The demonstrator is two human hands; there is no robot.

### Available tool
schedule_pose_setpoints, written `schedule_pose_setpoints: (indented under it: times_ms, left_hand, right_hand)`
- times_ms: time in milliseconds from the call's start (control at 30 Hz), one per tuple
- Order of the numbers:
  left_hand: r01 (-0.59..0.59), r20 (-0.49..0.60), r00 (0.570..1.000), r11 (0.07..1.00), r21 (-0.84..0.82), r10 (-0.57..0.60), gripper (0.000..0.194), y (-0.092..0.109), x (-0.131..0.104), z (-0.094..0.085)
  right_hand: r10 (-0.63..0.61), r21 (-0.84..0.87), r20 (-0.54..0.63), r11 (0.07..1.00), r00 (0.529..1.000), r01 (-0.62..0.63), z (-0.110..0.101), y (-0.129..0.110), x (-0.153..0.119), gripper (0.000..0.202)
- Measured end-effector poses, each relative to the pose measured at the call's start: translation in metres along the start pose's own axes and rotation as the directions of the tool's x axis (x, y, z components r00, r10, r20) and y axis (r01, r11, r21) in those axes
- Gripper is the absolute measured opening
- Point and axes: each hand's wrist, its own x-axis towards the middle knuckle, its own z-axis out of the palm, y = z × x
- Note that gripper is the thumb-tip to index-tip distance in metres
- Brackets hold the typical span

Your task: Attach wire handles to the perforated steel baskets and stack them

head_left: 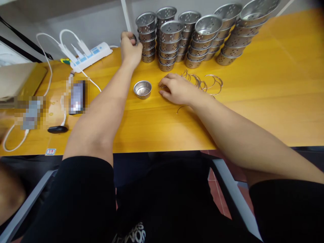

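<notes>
My left hand (pixel 131 50) reaches to the back of the table, beside the leftmost stack of cups. Its fingers are closed round the rim of a metal cup (pixel 134 39), mostly hidden by the hand. My right hand (pixel 177 88) rests low over the table with thumb and forefinger apart; a faint thin line shows between them, too fine to name. Thin curved wires (pixel 214 84) lie loose behind and beside that hand, partly covered by it. A single perforated metal cup (pixel 143 90) stands upright between my two hands.
Several tall stacks of perforated metal cups (pixel 168 47) line the back of the table (pixel 152 135). To the left are a white power strip (pixel 92 55) with cables, blurred-out phones (pixel 78 97) and a small black object (pixel 57 129). Another person's limb (pixel 10 192) shows at lower left.
</notes>
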Motion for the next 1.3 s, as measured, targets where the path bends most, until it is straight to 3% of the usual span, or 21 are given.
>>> schedule_pose_setpoints:
  times_ms: [33, 67, 200, 367, 467, 533, 667, 867, 1033, 1167, 1233, 1300]
  left_hand:
    - [0.159, -0.071, 0.985, 0.985, 0.063, -0.154, 0.1, 0.018, -0.004, -0.004]
    - [0.248, -0.127, 0.964, 0.963, 0.109, -0.233, 0.104, 0.035, -0.01, -0.009]
    - [0.302, -0.235, 0.937, 0.936, 0.182, -0.256, 0.112, 0.093, -0.038, -0.036]
    - [0.105, -0.108, 0.99, 0.987, 0.119, -0.092, 0.085, 0.141, -0.08, -0.064]
    - [-0.092, 0.101, 0.991, 0.994, 0.065, 0.085, 0.075, 0.179, -0.122, -0.081]
    - [-0.137, 0.193, 0.974, 0.987, 0.085, 0.118, 0.07, 0.203, -0.151, -0.093]
    - [-0.152, 0.224, 0.966, 0.983, 0.099, 0.127, 0.064, 0.231, -0.18, -0.106]
    - [-0.161, 0.269, 0.956, 0.979, 0.128, 0.122, 0.06, 0.22, -0.189, -0.106]
    - [-0.099, 0.301, 0.953, 0.974, 0.203, 0.034, 0.063, 0.169, -0.165, -0.109]
    - [0.167, 0.109, 0.969, 0.915, 0.367, -0.22, 0.075, 0.122, -0.135, -0.121]
    - [0.142, 0.11, 0.974, 0.916, 0.375, -0.196, 0.074, 0.111, -0.134, -0.133]
    - [0.077, 0.203, 0.966, 0.927, 0.366, -0.161, 0.068, 0.108, -0.143, -0.148]
  right_hand:
    - [-0.001, 0.005, -0.001, 1.0, 1.0, 0.001, 0.0, 0.0, 0.0, 0.039]
    - [0.0, 0.009, -0.001, 1.0, 1.0, 0.0, -0.001, 0.0, 0.0, 0.038]
    - [0.007, 0.017, 0.009, 1.0, 1.0, -0.007, -0.003, -0.001, -0.002, 0.039]
    - [0.005, 0.047, 0.014, 0.999, 1.0, -0.006, -0.005, -0.001, -0.003, 0.037]
    - [0.002, 0.051, 0.009, 0.999, 1.0, -0.003, -0.005, -0.001, -0.003, 0.039]
    - [-0.007, 0.04, 0.004, 0.999, 1.0, 0.007, -0.004, 0.0, -0.003, 0.042]
    - [-0.015, 0.032, 0.003, 0.999, 1.0, 0.014, -0.004, 0.0, -0.003, 0.042]
    - [-0.013, 0.031, 0.026, 0.999, 1.0, 0.012, -0.007, -0.003, -0.004, 0.043]
    - [-0.002, 0.027, 0.015, 1.0, 1.0, 0.001, -0.005, -0.002, -0.003, 0.042]
    - [-0.023, 0.025, -0.012, 0.999, 1.0, 0.023, 0.001, 0.004, -0.002, 0.041]
    - [-0.02, 0.028, -0.03, 0.999, 0.999, 0.021, 0.003, 0.006, -0.002, 0.04]
    - [-0.017, 0.024, -0.041, 1.0, 0.999, 0.018, 0.005, 0.007, -0.002, 0.04]
